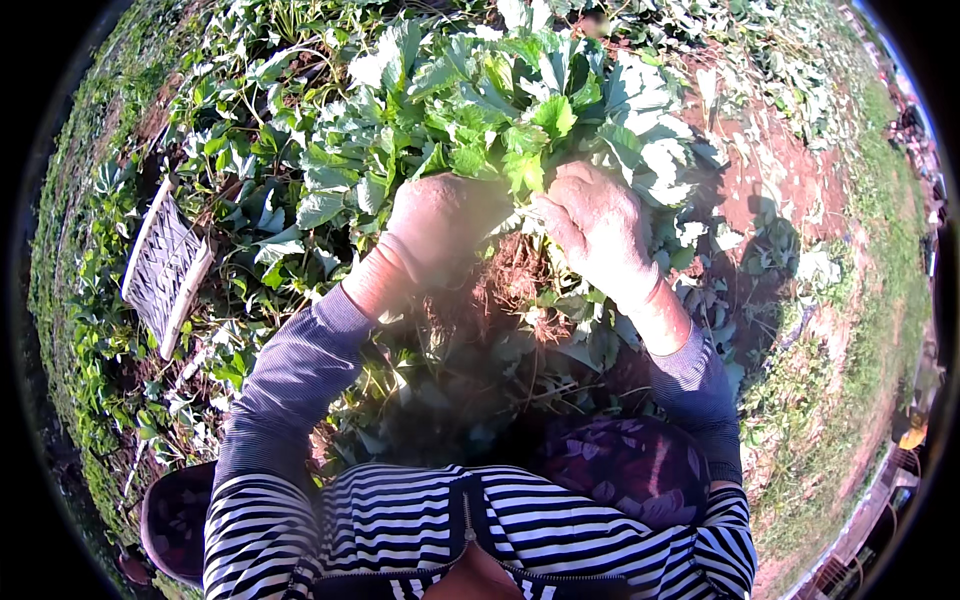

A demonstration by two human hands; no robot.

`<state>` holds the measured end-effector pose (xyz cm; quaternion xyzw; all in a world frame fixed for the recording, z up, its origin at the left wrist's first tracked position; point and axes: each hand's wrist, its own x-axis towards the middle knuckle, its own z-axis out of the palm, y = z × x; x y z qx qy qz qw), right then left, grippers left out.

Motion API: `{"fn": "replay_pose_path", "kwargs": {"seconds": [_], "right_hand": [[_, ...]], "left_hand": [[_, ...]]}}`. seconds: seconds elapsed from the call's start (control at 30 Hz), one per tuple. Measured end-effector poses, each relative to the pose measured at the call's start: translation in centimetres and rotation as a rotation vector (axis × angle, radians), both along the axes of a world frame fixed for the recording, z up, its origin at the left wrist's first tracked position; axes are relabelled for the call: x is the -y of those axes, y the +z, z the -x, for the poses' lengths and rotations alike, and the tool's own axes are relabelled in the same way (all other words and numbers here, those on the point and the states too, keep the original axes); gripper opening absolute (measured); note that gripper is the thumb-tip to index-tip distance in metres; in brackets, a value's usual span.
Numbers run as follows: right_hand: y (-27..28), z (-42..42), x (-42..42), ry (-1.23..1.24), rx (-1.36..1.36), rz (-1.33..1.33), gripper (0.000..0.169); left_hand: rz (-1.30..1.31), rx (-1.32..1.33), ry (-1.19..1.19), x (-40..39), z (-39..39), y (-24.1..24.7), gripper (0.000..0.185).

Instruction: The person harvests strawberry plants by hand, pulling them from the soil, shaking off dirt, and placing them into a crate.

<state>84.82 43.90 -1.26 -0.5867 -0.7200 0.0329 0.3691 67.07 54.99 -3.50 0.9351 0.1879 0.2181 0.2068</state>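
Observation:
Both my hands, seemingly in thin pale gloves dusted with soil, are in front of me at a large bunch of leafy green plants [480, 112]. My left hand [446, 221] is closed around the stems on the left side. On the right side, my right hand [596, 225] grips the stems with its fingers curled inward. The broad toothed leaves fan out beyond both hands. Brown fibrous roots [517, 270] hang towards me below and between the hands. The fingertips and gripped stems are mostly hidden by blur, glare and leaves.
A small stool with a woven seat [166, 270] lies tipped among plants on the left. Bare reddish soil [795, 180] with scattered leaves lies to the right, and a grass strip [892, 225] runs beyond. My knee in patterned cloth [626, 469] is close below my right forearm.

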Motion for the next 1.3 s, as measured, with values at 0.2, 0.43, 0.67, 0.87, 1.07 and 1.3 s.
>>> {"fn": "replay_pose_path", "kwargs": {"seconds": [0.2,0.43,0.67,0.87,1.07,1.3], "right_hand": [[-1.7,3.5,0.6,0.224,0.179,0.017,0.015],[-1.0,0.7,-1.6,0.252,-0.178,0.101,0.01],[-0.9,-0.7,-1.7,0.192,-0.335,0.73,0.021],[-1.0,-0.3,-1.5,0.133,-0.193,0.579,0.022],[-0.6,-0.1,-0.3,0.174,0.299,0.261,0.011],[-4.3,-1.1,1.4,-0.034,0.415,0.341,0.011]], "left_hand": [[0.028,0.046,-0.037,-0.8,0.4,-1.5,0.026],[0.02,0.001,-0.015,-0.3,0.4,-0.5,0.026],[0.35,0.097,-0.077,-0.3,0.8,0.5,0.023],[0.768,0.245,-0.127,-0.3,0.3,-0.4,0.036],[0.721,0.193,-0.251,-1.5,-1.1,-1.0,0.04],[0.884,0.115,0.003,-1.7,1.3,-2.5,0.036]]}}
